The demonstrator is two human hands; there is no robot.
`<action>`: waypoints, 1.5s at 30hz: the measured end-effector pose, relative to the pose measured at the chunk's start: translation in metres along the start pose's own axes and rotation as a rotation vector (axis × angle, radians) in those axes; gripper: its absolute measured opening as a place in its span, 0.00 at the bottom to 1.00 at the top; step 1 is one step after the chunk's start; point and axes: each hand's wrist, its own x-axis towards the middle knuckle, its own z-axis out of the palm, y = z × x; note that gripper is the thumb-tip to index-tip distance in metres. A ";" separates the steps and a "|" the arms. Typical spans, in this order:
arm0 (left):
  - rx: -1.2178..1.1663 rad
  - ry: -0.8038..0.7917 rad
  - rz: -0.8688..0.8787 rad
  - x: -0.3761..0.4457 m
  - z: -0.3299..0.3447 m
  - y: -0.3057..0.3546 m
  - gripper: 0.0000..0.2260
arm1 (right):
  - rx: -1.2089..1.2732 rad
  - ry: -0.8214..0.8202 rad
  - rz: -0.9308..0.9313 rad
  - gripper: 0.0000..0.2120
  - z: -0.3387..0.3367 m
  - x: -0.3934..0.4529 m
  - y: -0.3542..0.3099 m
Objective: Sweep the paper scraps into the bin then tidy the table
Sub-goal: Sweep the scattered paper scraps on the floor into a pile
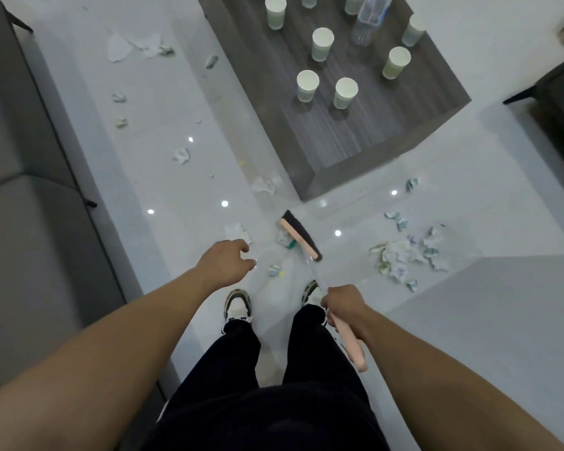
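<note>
Legs: dark trousers [274, 385] fill the bottom of the view, with two sneakers [237, 304] on the white floor [176, 109] just ahead of them; the right shoe is partly hidden behind the broom shaft.
Right hand: the right hand [342, 304] is wrapped round the broom handle [349, 340], fingers curled about it; the fingertips are turned away and cannot be seen.
Broom axis: the long axis runs from the pink handle end at lower right, up and left through the grip, to the broom head [302, 235] on the floor.
Head relative to grip: the head lies ahead of the gripping hand and slightly left, its pink bar and dark bristles set slantwise, near the table corner.
Shaft: the stretch between hand and head is pale and blurred, hard to make out.
Left hand: the left hand [228, 258] hovers over the floor, fingers loosely spread, holding nothing.
Paper scraps: a heap of paper scraps [407, 255] lies right of the head; loose pieces are scattered left, toward the grey sofa [20, 222].
Table: the dark table [355, 135] carries paper cups [323, 43] and a clear bottle [370, 17], cut off at the top edge.
</note>
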 end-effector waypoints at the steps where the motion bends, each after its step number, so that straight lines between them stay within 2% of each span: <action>1: 0.002 0.000 -0.001 -0.001 -0.001 -0.008 0.20 | 0.066 -0.020 0.012 0.06 0.013 -0.008 -0.001; 6: 0.067 -0.022 0.038 -0.008 -0.013 -0.042 0.21 | 0.329 -0.156 0.043 0.09 0.055 -0.038 -0.015; 11: 0.165 -0.011 0.142 -0.004 -0.029 -0.034 0.21 | 0.389 -0.108 0.041 0.06 0.057 -0.053 -0.018; 15: 0.217 -0.011 0.256 0.007 -0.035 0.015 0.22 | 0.461 0.010 0.041 0.07 0.032 -0.059 0.002; 18: 0.257 -0.010 0.375 0.014 -0.031 0.069 0.22 | 0.554 0.129 0.041 0.01 0.001 -0.063 0.019; 25: 0.350 -0.046 0.565 0.037 -0.002 0.194 0.22 | 0.741 0.339 -0.011 0.04 -0.101 -0.048 0.032; 29: 0.409 -0.074 0.545 0.072 0.013 0.254 0.22 | 0.776 0.389 -0.047 0.01 -0.190 -0.007 0.013; 37: 0.436 -0.092 0.419 0.133 0.033 0.350 0.22 | 0.646 0.384 -0.035 0.03 -0.355 0.092 -0.032; 41: 0.414 -0.073 0.386 0.158 0.044 0.369 0.21 | 0.684 0.326 -0.004 0.11 -0.394 0.146 -0.048; 45: 0.437 -0.099 0.332 0.176 0.055 0.365 0.21 | 0.693 0.212 0.105 0.08 -0.391 0.184 -0.051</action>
